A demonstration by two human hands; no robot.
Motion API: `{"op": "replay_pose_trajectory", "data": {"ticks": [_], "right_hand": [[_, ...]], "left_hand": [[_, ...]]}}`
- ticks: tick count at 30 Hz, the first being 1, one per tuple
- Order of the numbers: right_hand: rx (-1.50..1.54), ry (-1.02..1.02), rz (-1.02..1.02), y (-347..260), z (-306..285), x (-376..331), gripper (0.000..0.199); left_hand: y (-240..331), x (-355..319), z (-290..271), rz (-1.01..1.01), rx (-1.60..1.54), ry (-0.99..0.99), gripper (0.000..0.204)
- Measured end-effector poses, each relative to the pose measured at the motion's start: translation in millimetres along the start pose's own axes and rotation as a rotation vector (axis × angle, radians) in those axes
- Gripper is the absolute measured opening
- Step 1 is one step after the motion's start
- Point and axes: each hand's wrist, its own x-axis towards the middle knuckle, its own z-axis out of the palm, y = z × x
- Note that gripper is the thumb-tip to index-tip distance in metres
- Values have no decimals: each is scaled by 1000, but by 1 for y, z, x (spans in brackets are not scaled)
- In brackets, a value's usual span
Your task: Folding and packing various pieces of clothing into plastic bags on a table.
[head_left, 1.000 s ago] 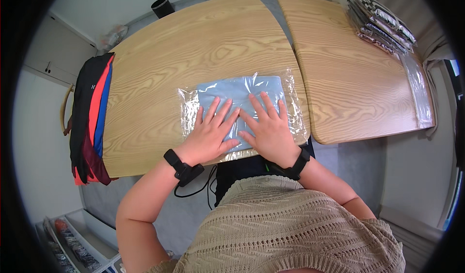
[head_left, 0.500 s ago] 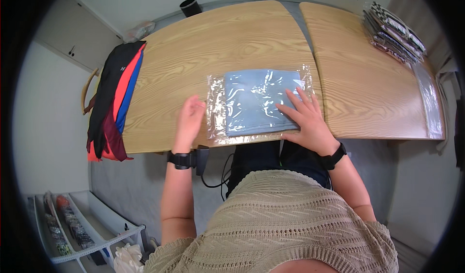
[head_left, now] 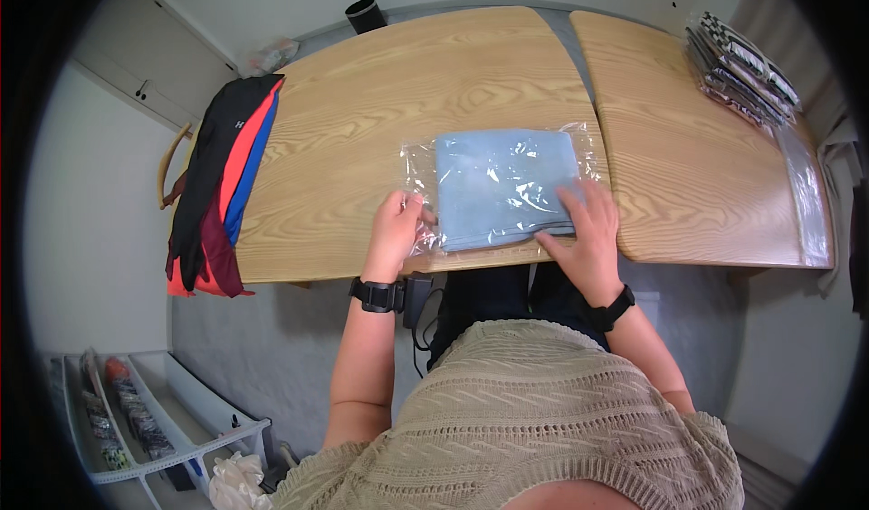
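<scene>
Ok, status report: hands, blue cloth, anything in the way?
Left hand at left side of clear bag. Right hand open over its lower right corner. Blue cloth folded inside, that hand partly covering it.

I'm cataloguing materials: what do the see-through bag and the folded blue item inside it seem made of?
See-through bag: likely glossy, clear plastic film, from its crinkles and sharp glints.
Folded blue item: probably fabric with a matte finish, from its soft layered near edge; fibre can't be told.

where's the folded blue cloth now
In the head view, the folded blue cloth lies in a clear plastic bag near the front edge of the left table, left hand beside it, right hand at its lower right corner.
</scene>
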Motion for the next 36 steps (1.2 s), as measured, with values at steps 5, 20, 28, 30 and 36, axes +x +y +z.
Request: {"op": "replay_pose_trajectory", "data": {"ticks": [5, 20, 28, 30, 36], "right_hand": [[814, -672, 326, -28, -12, -12, 29], [1928, -192, 1043, -23, 20, 13, 26], [1701, -275, 925, -6, -25, 78, 20], [1685, -246, 850, 8, -39, 104, 18], [1649, 50, 658, 92, -50, 202, 13]], "left_hand": [[7, -11, 3, 8, -376, -28, 13], [1, -29, 2, -33, -792, -121, 10], [-20, -36, 3, 291, -133, 190, 34], [-20, -37, 9, 275, -147, 186, 31], [-24, -32, 17, 410, 176, 269, 30]]}}
